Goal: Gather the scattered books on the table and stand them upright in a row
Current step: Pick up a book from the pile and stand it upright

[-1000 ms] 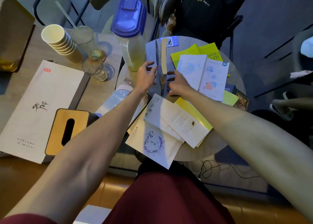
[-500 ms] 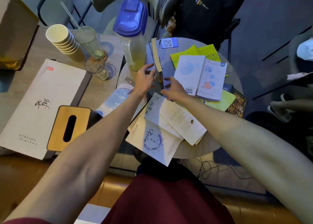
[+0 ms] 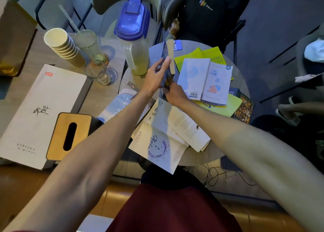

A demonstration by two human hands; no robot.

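A dark blue book (image 3: 168, 59) stands on edge on the round grey table (image 3: 206, 157), its page block facing up. My left hand (image 3: 155, 77) grips its left cover, thumb over the top edge. At its near lower corner my right hand (image 3: 175, 94) holds the book. Around it lie scattered books: a white book with a fish (image 3: 206, 81) open face down, a yellow-green book (image 3: 213, 56), a white book with a purple ring (image 3: 157, 148), an open book with text pages (image 3: 180, 126), a dark book with orange letters (image 3: 244, 109) and a yellow book (image 3: 226, 107).
A blue-lidded pitcher (image 3: 133, 37) stands just left of the held book. Further left are a stack of paper cups (image 3: 64, 47), two glasses (image 3: 94, 56), a wooden tissue box (image 3: 68, 135) and a large white box (image 3: 38, 112). Chairs and a black backpack (image 3: 210, 12) stand behind the table.
The dark blue book has been lifted from leaning to nearly upright. My left hand has closed round its side, and my right hand has moved to its near corner.
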